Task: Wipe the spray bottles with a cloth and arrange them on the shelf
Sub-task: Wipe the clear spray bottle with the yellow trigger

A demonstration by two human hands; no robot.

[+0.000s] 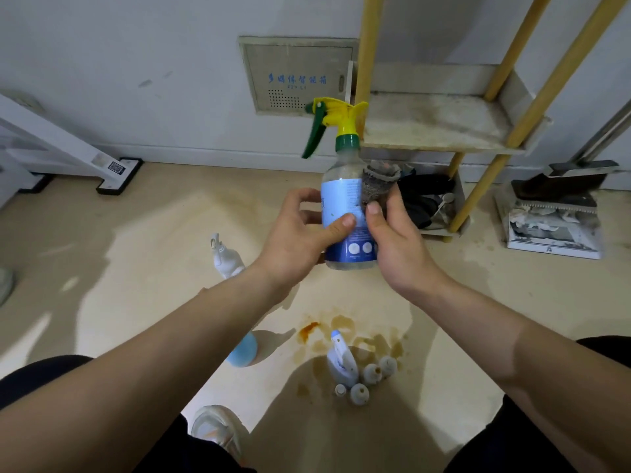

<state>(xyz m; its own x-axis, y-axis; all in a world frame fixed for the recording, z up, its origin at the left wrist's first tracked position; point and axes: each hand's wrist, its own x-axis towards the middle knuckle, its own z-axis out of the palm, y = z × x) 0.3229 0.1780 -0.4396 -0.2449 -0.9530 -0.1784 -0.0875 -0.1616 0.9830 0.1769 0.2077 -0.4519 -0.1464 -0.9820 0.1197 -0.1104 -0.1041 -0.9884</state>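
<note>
Several risks start with the floor [136, 268], marked by brown spill stains [309, 329] right under the work; if those are still wet, a dropped bottle would land in the mess and need wiping again. Next, the shelf [440, 128] just behind the hands has a grimy-looking tier, so a clean bottle set there may pick dirt straight back up.

The spray bottle [345, 206] is held upright in the air in front of that tier, trigger pointing left. The left hand [300, 233] curls round its label with the thumb across the front, a light hold that could let the smooth plastic twist or slip under rubbing. The right hand [396, 240] pinches the cloth [377, 184] against the bottle's right side with its thumb; the cloth looks dirty and may smear rather than clean.

Below, the small bottles [362, 377] stand bunched together near the person's feet, easy to knock over with a shifted foot
</note>
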